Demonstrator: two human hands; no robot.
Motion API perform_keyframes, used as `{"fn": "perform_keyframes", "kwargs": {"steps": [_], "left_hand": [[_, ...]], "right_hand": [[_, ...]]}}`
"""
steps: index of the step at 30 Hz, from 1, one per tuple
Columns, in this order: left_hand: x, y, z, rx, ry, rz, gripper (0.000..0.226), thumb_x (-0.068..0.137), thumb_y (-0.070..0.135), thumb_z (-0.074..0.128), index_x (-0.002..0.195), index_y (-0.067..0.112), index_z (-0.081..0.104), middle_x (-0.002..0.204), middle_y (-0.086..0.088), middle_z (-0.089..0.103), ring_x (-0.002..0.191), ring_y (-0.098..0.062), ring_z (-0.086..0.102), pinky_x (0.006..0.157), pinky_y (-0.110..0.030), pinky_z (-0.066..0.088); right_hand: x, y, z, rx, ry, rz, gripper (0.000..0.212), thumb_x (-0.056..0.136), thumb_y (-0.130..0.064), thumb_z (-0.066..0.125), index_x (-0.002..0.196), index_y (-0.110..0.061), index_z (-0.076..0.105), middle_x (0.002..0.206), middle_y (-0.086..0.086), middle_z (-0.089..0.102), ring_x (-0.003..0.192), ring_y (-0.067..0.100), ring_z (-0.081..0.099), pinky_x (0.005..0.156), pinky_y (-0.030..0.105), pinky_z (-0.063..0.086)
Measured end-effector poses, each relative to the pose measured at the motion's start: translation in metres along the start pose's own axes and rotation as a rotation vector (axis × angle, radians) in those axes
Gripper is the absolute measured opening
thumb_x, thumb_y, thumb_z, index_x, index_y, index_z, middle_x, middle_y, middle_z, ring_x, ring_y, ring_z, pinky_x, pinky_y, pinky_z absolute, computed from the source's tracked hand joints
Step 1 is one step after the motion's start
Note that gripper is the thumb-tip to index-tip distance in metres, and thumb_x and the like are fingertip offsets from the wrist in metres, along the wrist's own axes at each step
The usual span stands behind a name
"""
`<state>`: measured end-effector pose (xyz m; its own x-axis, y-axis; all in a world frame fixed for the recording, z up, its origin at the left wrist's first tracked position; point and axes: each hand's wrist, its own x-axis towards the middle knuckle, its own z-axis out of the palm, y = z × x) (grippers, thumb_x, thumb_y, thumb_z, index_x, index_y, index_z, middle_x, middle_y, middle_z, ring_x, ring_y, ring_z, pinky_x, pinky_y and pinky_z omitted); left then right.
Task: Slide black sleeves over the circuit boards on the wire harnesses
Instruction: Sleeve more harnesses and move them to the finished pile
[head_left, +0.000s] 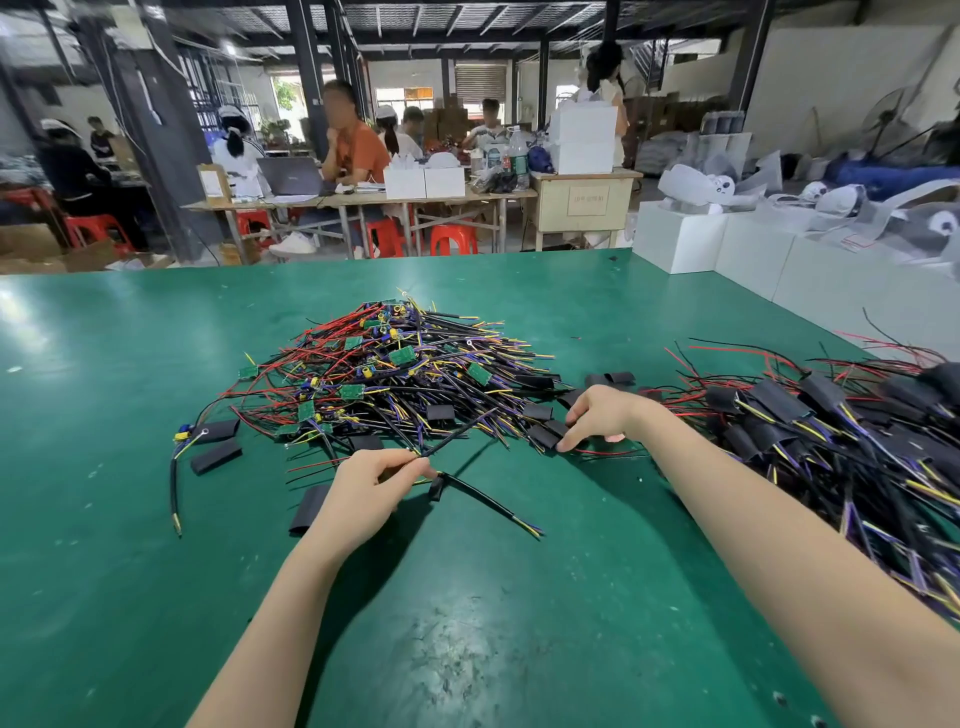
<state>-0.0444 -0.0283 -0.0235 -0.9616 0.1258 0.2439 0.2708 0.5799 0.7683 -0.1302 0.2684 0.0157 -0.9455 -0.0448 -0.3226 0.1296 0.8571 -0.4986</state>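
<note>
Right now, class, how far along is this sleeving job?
Done: the sleeved harness pile at right. In hand: the left hand pinches one harness; the right hand touches a loose black sleeve. Left: the bare green-board pile.

We see two bare forearms running in from the bottom edge, with no sleeves, gloves, watches or bands on them anywhere along their visible length. Our left hand (371, 486) and our right hand (602, 415) are both uncovered, with slim fingers and short, plain nails where we can make them out. We wear no rings that we can see, and nothing else of our body or clothing comes into the head view.
</note>
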Motion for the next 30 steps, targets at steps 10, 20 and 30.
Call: {"fn": "perform_keyframes", "kwargs": {"steps": [10, 20, 30], "left_hand": [[0.001, -0.003, 0.000, 0.003, -0.017, 0.000, 0.024, 0.095, 0.026, 0.058, 0.079, 0.027, 0.076, 0.050, 0.006, 0.043, 0.050, -0.013, 0.039, 0.050, -0.023, 0.031], [0.001, 0.005, 0.000, -0.274, -0.054, -0.019, 0.025, 0.096, 0.023, 0.058, 0.083, 0.019, 0.078, 0.054, 0.004, 0.039, 0.051, -0.013, 0.035, 0.052, -0.018, 0.036], [-0.001, 0.012, 0.002, -0.365, -0.288, 0.024, 0.027, 0.095, 0.031, 0.053, 0.093, 0.020, 0.078, 0.052, 0.002, 0.036, 0.052, -0.014, 0.034, 0.058, -0.022, 0.046]], "right_hand": [[0.000, 0.001, 0.003, 0.089, -0.002, -0.014, 0.033, 0.062, -0.028, 0.088, 0.078, -0.020, 0.061, 0.060, -0.009, 0.046, 0.051, 0.010, 0.038, 0.043, 0.021, 0.027], [-0.022, 0.000, 0.011, 0.111, 0.447, -0.347, 0.039, 0.058, -0.026, 0.091, 0.088, -0.009, 0.072, 0.076, -0.002, 0.064, 0.069, 0.012, 0.054, 0.066, 0.023, 0.041], [-0.042, 0.006, 0.014, -0.400, 0.579, -0.611, 0.036, 0.071, -0.022, 0.080, 0.103, -0.011, 0.066, 0.098, 0.005, 0.061, 0.099, 0.025, 0.056, 0.079, 0.033, 0.041]]}}
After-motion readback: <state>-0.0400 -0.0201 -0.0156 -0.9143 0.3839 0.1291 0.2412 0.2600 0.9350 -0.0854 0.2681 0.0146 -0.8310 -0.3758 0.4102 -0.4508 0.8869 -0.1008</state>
